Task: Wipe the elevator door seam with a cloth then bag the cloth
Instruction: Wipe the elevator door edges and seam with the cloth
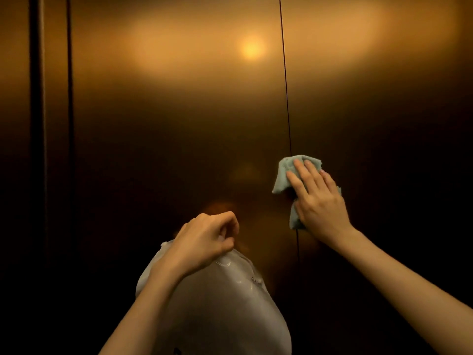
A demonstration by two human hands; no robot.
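A thin dark seam [286,93] runs top to bottom between two brushed bronze elevator door panels, right of centre. My right hand [317,201] lies flat with fingers spread, pressing a pale blue-green cloth [282,175] against the doors right over the seam. The cloth sticks out above and to the left of the fingers and below the palm. Lower and to the left, my left hand [204,242] is closed on the top edge of a translucent white plastic bag [225,303], which hangs down toward the bottom of the view.
The left door panel [166,124] reflects a warm ceiling light [252,48]. At the far left stand dark vertical strips of the door frame [38,124]. The right door panel [384,111] fills the rest of the view.
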